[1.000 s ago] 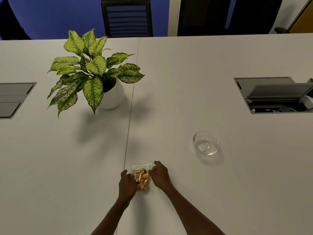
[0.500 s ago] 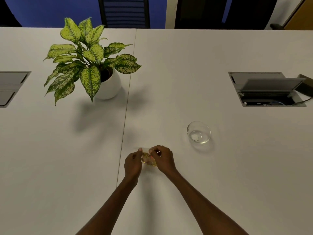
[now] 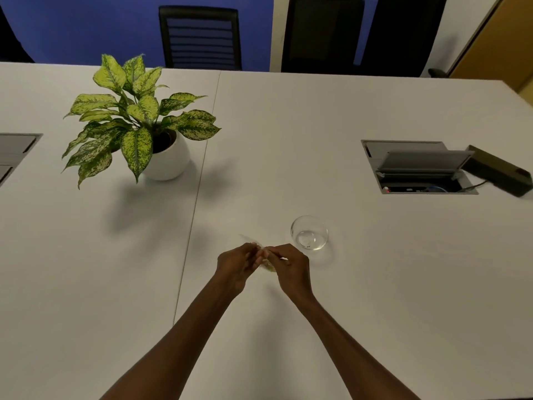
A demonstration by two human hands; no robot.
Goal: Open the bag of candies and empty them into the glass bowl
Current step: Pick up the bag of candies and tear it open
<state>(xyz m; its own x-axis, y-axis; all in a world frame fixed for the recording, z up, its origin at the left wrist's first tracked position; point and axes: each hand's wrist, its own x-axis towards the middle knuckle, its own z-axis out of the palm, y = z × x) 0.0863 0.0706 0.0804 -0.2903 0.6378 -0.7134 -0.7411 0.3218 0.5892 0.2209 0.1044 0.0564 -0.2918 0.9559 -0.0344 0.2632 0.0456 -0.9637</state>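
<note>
Low in the middle of the frame, the left hand (image 3: 237,264) and right hand (image 3: 290,268) meet above the white table (image 3: 375,284), each grip pinching the bag of candies (image 3: 266,262), which is blurred and mostly hidden between the fingers. Just up and right stands the empty glass bowl (image 3: 309,236), with nothing between. Farther off, a potted plant (image 3: 138,125) at upper left and an open cable hatch (image 3: 418,168) at right. A second ago the bag lay flat on the table; now it is lifted and nearer the bowl.
</note>
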